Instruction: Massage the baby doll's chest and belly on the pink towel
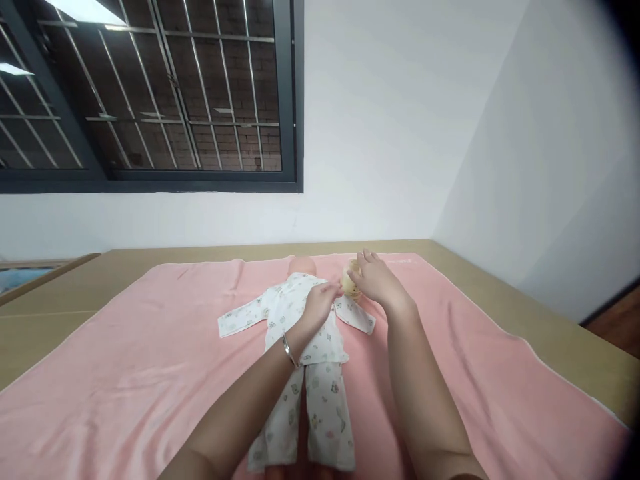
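A baby doll [303, 266] in a white printed top [285, 300] and matching trousers [327, 417] lies on its back, sleeves spread. My left hand [321, 303] reaches over the top, its fingers pressed together at the left edge of a pale yellow round container [351, 283]. Whatever lies between those fingers is hidden. My right hand [379, 277] is on the container from the right, thumb in front and fingers over its upper side. Just below the container is the doll's right-hand sleeve [357, 317]. A silver bangle [289, 350] circles my left wrist.
Beneath the doll a pink blanket [165, 347] with soft folds covers most of the tan table [500, 300]. A white wall [380, 133] and a dark-framed window [295, 100] with metal bars stand behind it. At far left is a raised wooden edge [50, 277].
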Available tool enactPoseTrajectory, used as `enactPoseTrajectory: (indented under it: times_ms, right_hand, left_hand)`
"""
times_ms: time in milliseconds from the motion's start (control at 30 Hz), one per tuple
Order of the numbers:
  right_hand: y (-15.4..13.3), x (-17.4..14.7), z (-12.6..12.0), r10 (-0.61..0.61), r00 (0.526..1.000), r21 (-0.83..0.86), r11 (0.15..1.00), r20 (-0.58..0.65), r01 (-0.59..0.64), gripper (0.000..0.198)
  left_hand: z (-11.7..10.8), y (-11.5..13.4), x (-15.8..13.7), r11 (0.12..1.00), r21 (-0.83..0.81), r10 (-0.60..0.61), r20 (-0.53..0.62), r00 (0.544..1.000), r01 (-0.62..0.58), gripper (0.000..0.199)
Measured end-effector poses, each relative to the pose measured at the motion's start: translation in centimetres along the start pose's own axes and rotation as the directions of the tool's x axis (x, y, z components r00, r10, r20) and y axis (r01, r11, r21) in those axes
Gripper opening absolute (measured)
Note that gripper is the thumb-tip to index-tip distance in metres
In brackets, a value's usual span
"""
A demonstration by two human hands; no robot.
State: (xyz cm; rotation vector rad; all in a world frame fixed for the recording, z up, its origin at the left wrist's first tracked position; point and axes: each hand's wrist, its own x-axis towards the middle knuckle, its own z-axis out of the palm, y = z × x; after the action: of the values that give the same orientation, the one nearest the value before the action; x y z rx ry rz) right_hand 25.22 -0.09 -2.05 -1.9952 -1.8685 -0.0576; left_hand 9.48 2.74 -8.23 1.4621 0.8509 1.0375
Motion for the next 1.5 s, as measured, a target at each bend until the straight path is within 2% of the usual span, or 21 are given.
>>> enactPoseTrajectory:
  times_ms: [33,100,200,300,433,567,667,733,867,967,1067,1133,1200,1300,1367,1400,1500]
  right_hand:
    - [0.3,0.3,0.3,-0.002,1.000,0.015,1.000,0.012,0.002,0.063]
    - [0.5,0.9,1.0,-0.040,0.999,0.053,0.998,0.013,0.040,0.061]
    - [0.0,1.7,2.0,-0.107,0.992,0.059,0.992,-0.060,0.111,0.058]
    - [-0.6,2.1,2.7,-0.103,0.993,0.040,0.994,-0.058,0.105,0.056]
    - [-1.0,1.9,2.8,-0.074,0.997,0.033,0.997,-0.028,0.075,0.049]
    - [-1.8,1.8,2.9,-0.050,0.997,0.002,0.999,-0.055,0.050,0.049]
    - [-2.5,1.9,3.4,0.004,0.997,-0.039,0.999,-0.074,-0.007,0.052]
    - [-2.8,2.0,3.8,0.034,0.996,-0.049,0.998,-0.082,-0.038,0.054]
    - [-2.6,2.1,4.5,0.066,0.997,-0.036,0.997,-0.047,-0.068,0.058]
    - [-2.6,1.9,4.8,0.077,0.997,-0.039,0.996,-0.024,-0.078,0.061]
    - [-3.7,1.3,4.6,0.074,0.996,0.033,0.997,-0.054,-0.072,0.064]
    - [-5.4,0.2,4.1,0.025,0.995,0.177,0.984,-0.093,-0.009,0.065]
    - [-7.7,-1.6,3.4,-0.060,0.987,0.332,0.937,-0.147,0.107,0.067]
    - [-11.1,-5.4,2.3,-0.262,0.948,0.379,0.871,-0.181,0.313,0.063]
    - [-12.9,-7.8,1.6,-0.426,0.884,0.321,0.824,-0.195,0.468,0.065]
    - [-13.5,-8.9,1.3,-0.505,0.833,0.285,0.783,-0.224,0.552,0.071]
    - [-14.5,-11.1,0.5,-0.611,0.725,0.212,0.699,-0.319,0.683,0.084]
  left_hand:
    - [0.5,0.6,0.5,0.985,-0.158,-0.067,0.008,0.998,0.067,0.026]
    - [1.3,2.0,1.6,0.899,-0.404,-0.174,0.033,0.984,0.172,0.034]
    - [2.1,3.7,3.1,0.815,-0.558,-0.199,-0.013,0.980,0.158,0.043]
    - [2.7,4.6,4.2,0.786,-0.603,-0.216,-0.060,0.975,0.137,0.053]
    - [3.1,4.8,4.9,0.729,-0.652,-0.254,0.027,0.967,0.209,0.058]
    - [3.2,4.9,3.9,0.616,-0.723,-0.287,0.163,0.944,0.313,0.047]
    - [2.8,5.2,2.2,0.574,-0.738,-0.356,0.166,0.920,0.355,0.031]
    - [2.0,5.4,0.9,0.558,-0.722,-0.427,0.173,0.888,0.409,0.028]
    - [-0.6,6.3,-2.1,0.532,-0.667,-0.497,0.253,0.830,0.522,0.039]
    - [-2.5,7.5,-4.6,0.533,-0.650,-0.497,0.278,0.822,0.542,0.050]
    - [-3.8,9.0,-6.6,0.544,-0.663,-0.500,0.236,0.833,0.514,0.055]
    - [-4.6,10.1,-7.4,0.553,-0.679,-0.513,0.179,0.840,0.483,0.055]
    - [-5.3,11.2,-7.9,0.557,-0.696,-0.496,0.158,0.854,0.453,0.053]
    - [-6.2,12.8,-9.0,0.533,-0.737,-0.394,0.218,0.893,0.415,0.052]
    - [-6.5,13.5,-9.9,0.500,-0.758,-0.322,0.287,0.902,0.419,0.053]
    - [-6.4,13.6,-10.4,0.481,-0.764,-0.295,0.321,0.900,0.430,0.054]
    - [-5.3,13.0,-11.5,0.435,-0.811,-0.236,0.317,0.919,0.392,0.057]
